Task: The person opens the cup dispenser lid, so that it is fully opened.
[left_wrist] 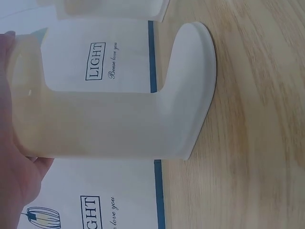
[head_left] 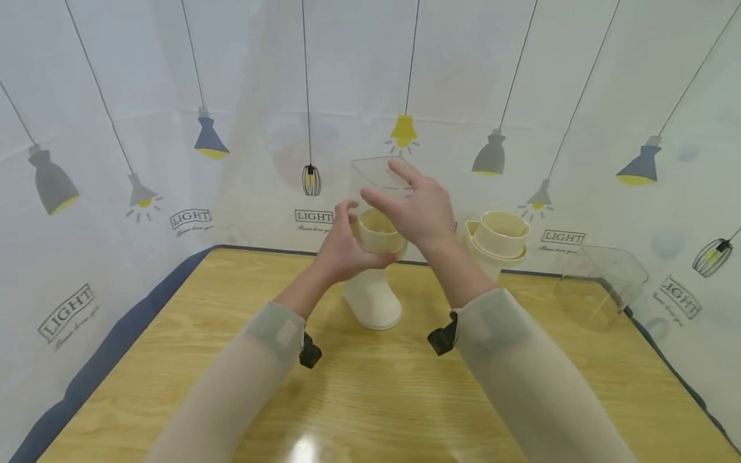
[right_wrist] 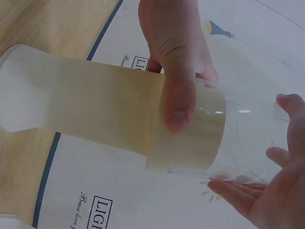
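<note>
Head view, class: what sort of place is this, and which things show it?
Probably a staged tabletop work area rather than a lived-in room: a wooden table is walled on three sides by a white lamp-printed backdrop, with only cream plastic bases and a clear container laid out.

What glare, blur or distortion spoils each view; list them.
Head view: glare patch on the wooden table, wide-angle bending of the table edges. Left wrist view: cream plastic base slightly soft, left hand blurred at the frame edge. Right wrist view: small highlights on the clear plastic container, right hand soft.
</note>
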`<state>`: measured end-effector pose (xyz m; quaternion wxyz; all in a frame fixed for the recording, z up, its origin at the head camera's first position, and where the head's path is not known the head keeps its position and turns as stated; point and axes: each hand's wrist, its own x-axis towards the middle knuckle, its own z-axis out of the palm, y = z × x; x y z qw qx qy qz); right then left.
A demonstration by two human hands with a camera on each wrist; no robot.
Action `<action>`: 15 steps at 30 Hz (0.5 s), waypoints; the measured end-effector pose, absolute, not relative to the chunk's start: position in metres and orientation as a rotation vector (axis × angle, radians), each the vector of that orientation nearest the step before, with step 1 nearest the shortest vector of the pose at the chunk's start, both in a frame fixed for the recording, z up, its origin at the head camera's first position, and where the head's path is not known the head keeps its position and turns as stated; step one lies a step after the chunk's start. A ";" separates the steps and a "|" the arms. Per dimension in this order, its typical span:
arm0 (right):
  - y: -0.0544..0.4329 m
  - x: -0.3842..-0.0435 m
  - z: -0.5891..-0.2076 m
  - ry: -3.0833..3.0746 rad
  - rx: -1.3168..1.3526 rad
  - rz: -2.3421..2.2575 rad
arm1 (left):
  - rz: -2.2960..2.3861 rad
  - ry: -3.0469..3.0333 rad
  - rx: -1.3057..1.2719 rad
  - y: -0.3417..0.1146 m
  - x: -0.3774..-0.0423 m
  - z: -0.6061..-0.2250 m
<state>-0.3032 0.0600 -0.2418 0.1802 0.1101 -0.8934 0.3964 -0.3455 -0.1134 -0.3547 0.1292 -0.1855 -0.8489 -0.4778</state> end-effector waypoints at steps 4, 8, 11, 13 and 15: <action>0.059 -0.302 -0.240 -2.548 0.309 1.068 | -1.386 -2.468 -0.563 -0.114 -0.348 -0.355; 0.060 -0.302 -0.239 -2.531 0.284 1.114 | -1.392 -2.460 -0.574 -0.115 -0.349 -0.356; 0.059 -0.301 -0.239 -2.562 0.326 1.044 | -1.408 -2.472 -0.555 -0.116 -0.349 -0.356; 0.058 -0.300 -0.239 -2.558 0.344 1.019 | -1.414 -2.477 -0.554 -0.117 -0.349 -0.357; 0.060 -0.300 -0.240 -2.537 0.324 1.060 | -1.421 -2.472 -0.566 -0.117 -0.349 -0.357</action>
